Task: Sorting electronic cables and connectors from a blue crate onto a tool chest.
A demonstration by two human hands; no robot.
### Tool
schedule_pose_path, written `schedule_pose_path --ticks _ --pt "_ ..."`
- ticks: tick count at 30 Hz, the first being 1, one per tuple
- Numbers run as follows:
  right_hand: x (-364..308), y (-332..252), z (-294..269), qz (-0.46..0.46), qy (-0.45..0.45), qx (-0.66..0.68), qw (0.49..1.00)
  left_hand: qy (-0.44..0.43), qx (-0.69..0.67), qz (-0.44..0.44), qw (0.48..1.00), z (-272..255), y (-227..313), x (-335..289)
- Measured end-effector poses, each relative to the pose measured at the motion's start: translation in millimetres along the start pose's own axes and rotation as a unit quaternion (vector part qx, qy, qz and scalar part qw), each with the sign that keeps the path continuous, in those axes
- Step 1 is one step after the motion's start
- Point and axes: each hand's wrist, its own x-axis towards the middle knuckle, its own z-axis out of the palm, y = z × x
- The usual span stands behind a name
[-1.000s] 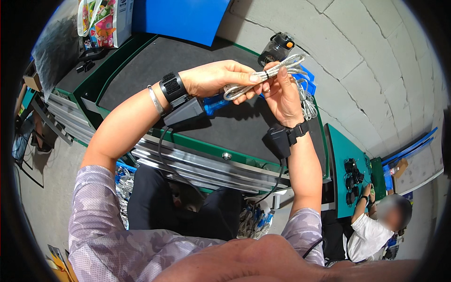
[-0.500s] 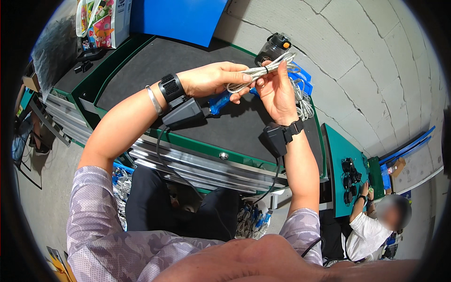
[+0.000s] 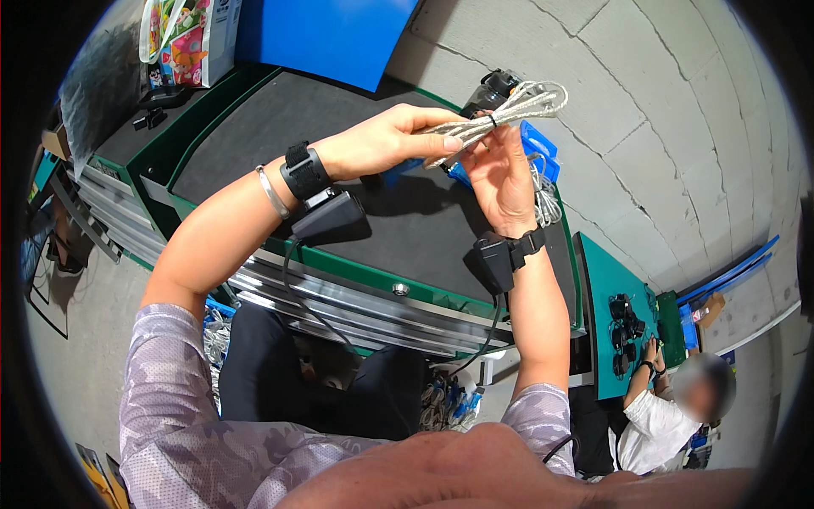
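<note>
A coiled bundle of silvery cable (image 3: 530, 103) is held up over the dark mat (image 3: 280, 144), with a black tie round its middle. My left hand (image 3: 407, 140) pinches its left end between thumb and fingers. From below, my right hand (image 3: 502, 182) grips the bundle near the tie, thumb up; part of its fingers is hidden behind the cable. A blue cable end (image 3: 404, 172) shows blurred under my left hand. Another silvery cable bundle (image 3: 545, 199) lies just right of my right hand, in front of a blue plastic bin (image 3: 543, 146).
A dark bottle (image 3: 490, 92) stands behind the cable, near the block wall (image 3: 644, 110). A blue panel (image 3: 326, 38) rises at the back. More cables (image 3: 449, 403) lie below the bench. At right, a person (image 3: 657, 428) sits by a green table (image 3: 606, 314).
The bundle has shifted slightly right, and its right-hand loop now shows wider. My left hand has moved a little right along with it. The blue cable end under it has swung and blurred.
</note>
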Motion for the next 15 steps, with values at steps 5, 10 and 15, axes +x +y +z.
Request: schedule_pose_path --ticks 5,10,15 --pt "-0.3 5.7 -0.4 -0.023 0.020 -0.067 0.997 0.152 0.354 0.099 0.918 1.1 -1.0 -0.9" --pt "0.2 9.4 -2.1 -0.028 0.030 -0.098 0.994 0.165 0.388 0.087 0.902 2.0 1.5 -0.5" --pt "1.4 12.0 -3.7 -0.032 0.026 -0.126 0.991 0.120 0.282 0.039 0.951 1.5 -0.9 -2.1"
